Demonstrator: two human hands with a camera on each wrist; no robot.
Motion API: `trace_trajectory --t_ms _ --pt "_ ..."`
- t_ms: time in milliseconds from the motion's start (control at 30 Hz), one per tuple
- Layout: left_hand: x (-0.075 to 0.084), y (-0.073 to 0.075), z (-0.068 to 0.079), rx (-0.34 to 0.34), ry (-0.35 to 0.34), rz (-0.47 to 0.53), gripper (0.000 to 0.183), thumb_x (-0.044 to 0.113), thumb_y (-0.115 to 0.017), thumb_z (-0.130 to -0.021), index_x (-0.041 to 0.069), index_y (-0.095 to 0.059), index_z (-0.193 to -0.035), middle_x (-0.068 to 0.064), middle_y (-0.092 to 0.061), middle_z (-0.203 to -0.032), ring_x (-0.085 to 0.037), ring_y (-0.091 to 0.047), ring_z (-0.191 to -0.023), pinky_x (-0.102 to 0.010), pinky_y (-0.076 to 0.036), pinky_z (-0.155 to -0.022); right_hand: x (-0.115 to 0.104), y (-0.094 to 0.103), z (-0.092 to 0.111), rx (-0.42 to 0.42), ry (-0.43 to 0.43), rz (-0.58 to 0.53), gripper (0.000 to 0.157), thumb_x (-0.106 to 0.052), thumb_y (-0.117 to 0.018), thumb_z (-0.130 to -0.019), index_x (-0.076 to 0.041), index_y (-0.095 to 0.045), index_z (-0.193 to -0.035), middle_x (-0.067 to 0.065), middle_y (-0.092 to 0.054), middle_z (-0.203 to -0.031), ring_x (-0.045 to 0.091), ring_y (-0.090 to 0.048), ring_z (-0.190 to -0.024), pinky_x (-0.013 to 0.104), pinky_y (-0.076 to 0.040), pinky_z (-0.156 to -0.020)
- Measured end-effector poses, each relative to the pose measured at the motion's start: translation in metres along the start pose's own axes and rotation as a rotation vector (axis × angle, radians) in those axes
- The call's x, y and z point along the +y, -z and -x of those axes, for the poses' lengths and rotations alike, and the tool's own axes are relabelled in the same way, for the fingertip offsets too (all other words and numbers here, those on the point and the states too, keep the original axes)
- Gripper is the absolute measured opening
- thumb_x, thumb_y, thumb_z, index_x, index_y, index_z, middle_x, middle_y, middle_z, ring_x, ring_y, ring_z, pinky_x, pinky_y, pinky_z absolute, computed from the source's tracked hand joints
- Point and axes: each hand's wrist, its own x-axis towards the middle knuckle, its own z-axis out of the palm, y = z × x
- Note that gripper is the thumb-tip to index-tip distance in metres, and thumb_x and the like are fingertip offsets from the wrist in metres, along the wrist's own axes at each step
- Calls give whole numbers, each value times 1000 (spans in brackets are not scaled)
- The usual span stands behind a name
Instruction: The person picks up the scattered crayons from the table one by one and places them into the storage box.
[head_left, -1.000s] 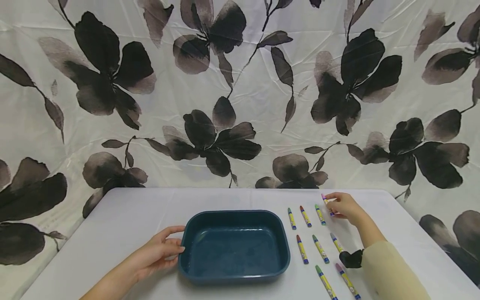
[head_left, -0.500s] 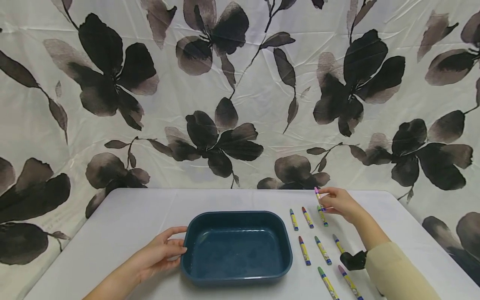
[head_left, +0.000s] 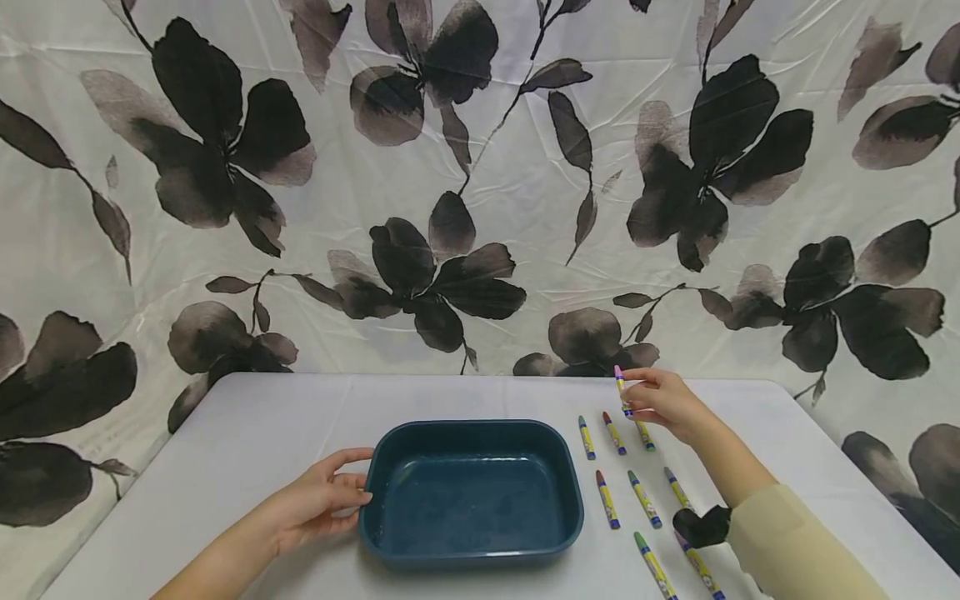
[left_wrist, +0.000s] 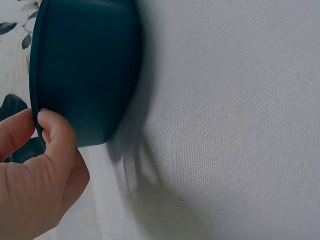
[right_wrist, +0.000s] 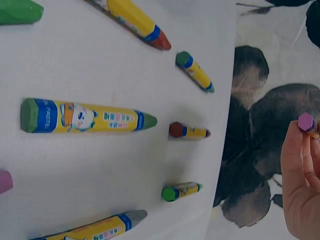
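Observation:
My left hand [head_left: 315, 504] pinches the left rim of a dark teal rectangular tray [head_left: 472, 508], thumb and finger meeting at the edge in the left wrist view. The tray stands on the white table with nothing in it. My right hand [head_left: 671, 407] holds a pink-purple oil pastel [head_left: 619, 380] by its wrapper, pink end up, overlapping the table's back edge in the head view. In the right wrist view, the purple end of that pastel [right_wrist: 305, 122] pokes out from the fingertips. A bright green pastel [head_left: 645, 437] lies just below this hand.
Several more oil pastels lie in rows right of the tray, among them a red one [head_left: 607, 500], a dark green one [head_left: 645, 500] and a grey one [head_left: 677, 486]. A black strap part [head_left: 701, 527] at my right sleeve overlaps the nearer ones. Flowered cloth [head_left: 450, 167] hangs behind.
My right hand has lifted the pink-purple pastel from the right end of the back row and moved it left and up. My left hand stays at the tray's rim.

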Motion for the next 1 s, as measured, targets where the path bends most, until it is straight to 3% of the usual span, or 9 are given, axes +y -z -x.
trace_trajectory --t_ms 300,700,1000 --pt "4 -1 2 29 -17 -26 74 -6 -59 -84 0 -16 -144 -10 -51 -102 -14 -53 -80 -22 -47 -66 -9 -20 4 -24 -34 -23 48 -7 -56 -89 7 -41 -132 12 -55 -103 17 -56 -82 29 -53 -73" --pt "0 0 4 54 -38 -20 72 -6 -60 -84 -2 -19 -143 -6 -53 -95 -13 -53 -78 -23 -46 -66 -20 -41 11 -108 -53 -103 46 -7 -58 -88 9 -44 -129 6 -57 -90 14 -55 -73 24 -53 -66" --pt "0 -6 3 101 -42 -86 70 -6 -61 -82 -2 -24 -142 -8 -53 -94 -13 -53 -75 -23 -46 -63 -26 -62 30 -156 -106 -184 44 -6 -57 -89 9 -45 -128 6 -58 -85 13 -54 -69 20 -51 -63"
